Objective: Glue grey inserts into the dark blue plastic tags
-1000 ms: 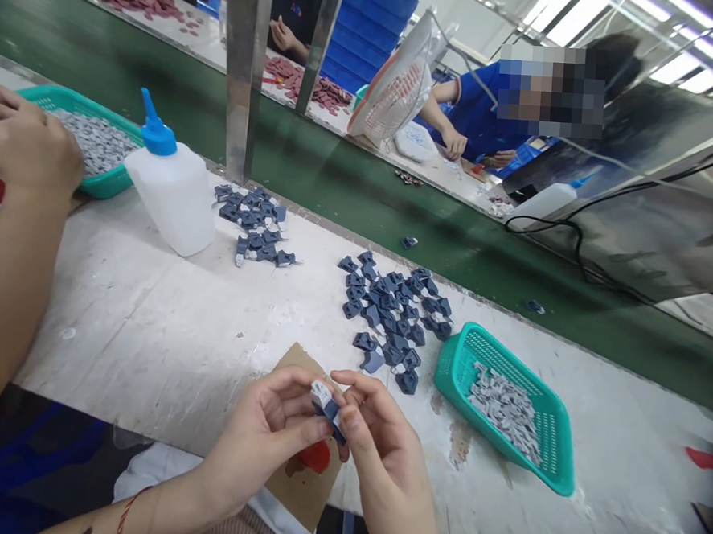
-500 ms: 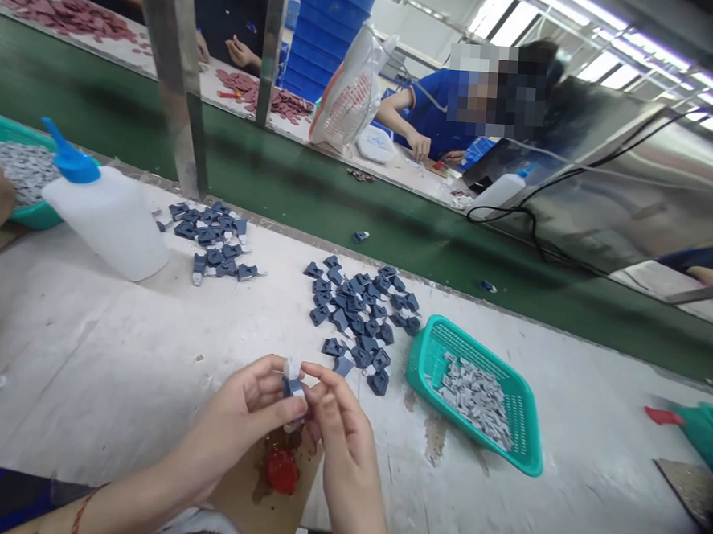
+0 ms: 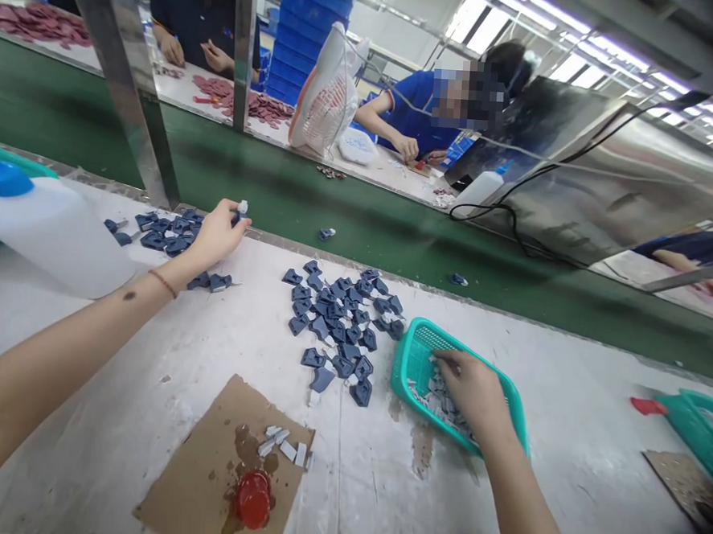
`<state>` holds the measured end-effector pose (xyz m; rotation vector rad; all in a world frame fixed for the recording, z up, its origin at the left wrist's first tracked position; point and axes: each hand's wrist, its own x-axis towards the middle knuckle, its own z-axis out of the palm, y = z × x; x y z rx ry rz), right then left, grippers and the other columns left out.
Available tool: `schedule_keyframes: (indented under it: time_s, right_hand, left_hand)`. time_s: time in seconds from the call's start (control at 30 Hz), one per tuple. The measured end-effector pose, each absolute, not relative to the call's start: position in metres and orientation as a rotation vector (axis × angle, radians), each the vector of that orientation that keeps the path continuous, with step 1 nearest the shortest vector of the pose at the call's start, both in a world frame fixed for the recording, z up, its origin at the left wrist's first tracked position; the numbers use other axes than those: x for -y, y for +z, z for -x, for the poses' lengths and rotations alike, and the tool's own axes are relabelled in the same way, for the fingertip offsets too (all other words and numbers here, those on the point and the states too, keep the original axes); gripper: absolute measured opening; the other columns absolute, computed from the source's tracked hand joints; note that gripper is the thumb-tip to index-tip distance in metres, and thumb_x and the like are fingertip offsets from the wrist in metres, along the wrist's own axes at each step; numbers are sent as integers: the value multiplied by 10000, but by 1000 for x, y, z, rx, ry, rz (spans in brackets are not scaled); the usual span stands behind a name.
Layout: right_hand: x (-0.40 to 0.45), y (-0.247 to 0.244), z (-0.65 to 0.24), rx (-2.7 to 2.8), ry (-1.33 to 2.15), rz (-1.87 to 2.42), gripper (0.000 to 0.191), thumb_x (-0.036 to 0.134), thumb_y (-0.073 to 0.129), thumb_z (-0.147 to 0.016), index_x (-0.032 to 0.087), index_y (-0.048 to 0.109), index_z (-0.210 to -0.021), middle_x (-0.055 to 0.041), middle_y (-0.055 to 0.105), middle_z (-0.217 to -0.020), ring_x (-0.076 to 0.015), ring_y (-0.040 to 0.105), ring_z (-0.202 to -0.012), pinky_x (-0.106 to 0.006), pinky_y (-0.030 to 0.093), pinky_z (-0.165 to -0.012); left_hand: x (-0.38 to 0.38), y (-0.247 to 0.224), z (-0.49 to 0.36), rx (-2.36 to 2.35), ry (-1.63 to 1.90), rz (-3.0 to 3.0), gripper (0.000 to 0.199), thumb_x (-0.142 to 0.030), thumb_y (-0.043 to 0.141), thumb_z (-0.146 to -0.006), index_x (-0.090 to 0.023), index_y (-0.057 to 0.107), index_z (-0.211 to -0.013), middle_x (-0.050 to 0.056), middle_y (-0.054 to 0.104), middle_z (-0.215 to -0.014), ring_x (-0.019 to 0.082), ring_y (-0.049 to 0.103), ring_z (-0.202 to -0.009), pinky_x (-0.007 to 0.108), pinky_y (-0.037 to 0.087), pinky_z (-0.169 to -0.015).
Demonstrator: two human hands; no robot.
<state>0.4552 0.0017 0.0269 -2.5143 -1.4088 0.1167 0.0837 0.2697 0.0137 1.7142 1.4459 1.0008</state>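
My left hand [image 3: 218,234] is stretched out to the far edge of the table, its fingers closed around a small dark blue and white plastic part [image 3: 242,209]. Below it lies a small pile of similar blue parts [image 3: 168,235]. My right hand [image 3: 473,387] reaches into a green plastic basket [image 3: 406,367] of small light grey pieces [image 3: 438,401]. Its fingers are bent together among them; what they hold is hidden. A larger pile of blue parts [image 3: 342,306] lies between my hands. Several grey pieces [image 3: 288,450] rest on a cardboard sheet [image 3: 199,467] beside a wet red cap [image 3: 254,499].
A white bottle with a blue cap [image 3: 50,232] stands at the left. Beyond the table runs a green belt [image 3: 388,245] carrying a few blue parts. A metal post [image 3: 126,84] rises at its edge. Co-workers sit across the belt. Another green basket [image 3: 700,425] is at right.
My hands, together over the cardboard before, have parted. The left has carried the blue and white part to the far left; the right has gone into the basket. The cardboard is now uncovered.
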Motion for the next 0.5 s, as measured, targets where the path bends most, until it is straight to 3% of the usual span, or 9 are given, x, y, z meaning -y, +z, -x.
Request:
schedule_keyframes:
  time_s: [0.1, 0.27, 0.5]
  right_hand:
    - [-6, 24, -459, 1491, 124, 2547, 213, 243, 530, -749, 190, 721, -826, -126, 746, -925, -314, 679, -872, -386, 495, -754]
    - [-8, 23, -463, 1507, 133, 2560, 215, 193, 532, -708, 179, 707, -832, -106, 723, -764, -284, 677, -713, -348, 486, -611]
    - [0, 35, -453, 1367, 150, 2453, 289, 346, 553, -718, 170, 730, -863, -94, 720, -749, -276, 675, -678, -372, 526, -602]
  left_hand:
    - [-302, 5, -93, -1535, 883, -1917, 249, -140, 612, -844, -125, 613, -1092, 144, 672, -1161, 296, 599, -1132, 471, 441, -992]
    - [-321, -2, -107, -1570, 719, -2177, 275, -286, 603, -916, -150, 614, -1154, 95, 633, -1196, 250, 614, -1083, 489, 493, -936]
    - [-322, 6, -153, -1372, 658, -2441, 320, -308, 595, -920, -159, 594, -1203, 106, 593, -1270, 272, 574, -1151, 511, 473, -963]
